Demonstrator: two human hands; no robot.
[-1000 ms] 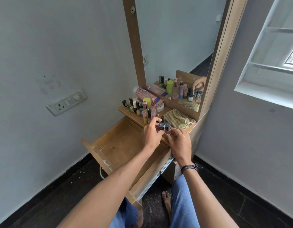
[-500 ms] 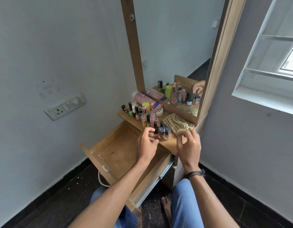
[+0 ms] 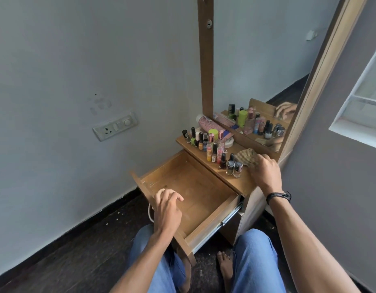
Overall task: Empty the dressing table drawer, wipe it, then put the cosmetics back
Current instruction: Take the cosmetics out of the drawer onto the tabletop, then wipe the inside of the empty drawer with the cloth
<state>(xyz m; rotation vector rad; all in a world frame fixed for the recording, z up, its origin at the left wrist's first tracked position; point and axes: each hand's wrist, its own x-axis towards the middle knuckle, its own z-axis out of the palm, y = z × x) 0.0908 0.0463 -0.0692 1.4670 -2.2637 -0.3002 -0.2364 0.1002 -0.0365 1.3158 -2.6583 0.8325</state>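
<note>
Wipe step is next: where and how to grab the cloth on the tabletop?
Pinch the crumpled near edge of the cloth from above and the right, where the right hand grips it. Its raised folds give purchase; bottles stand close on its left, the mirror behind.

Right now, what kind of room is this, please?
Probably a bedroom corner in a home: a dressing table with a tall mirror, many nail polish bottles on top, and its open drawer.
</note>
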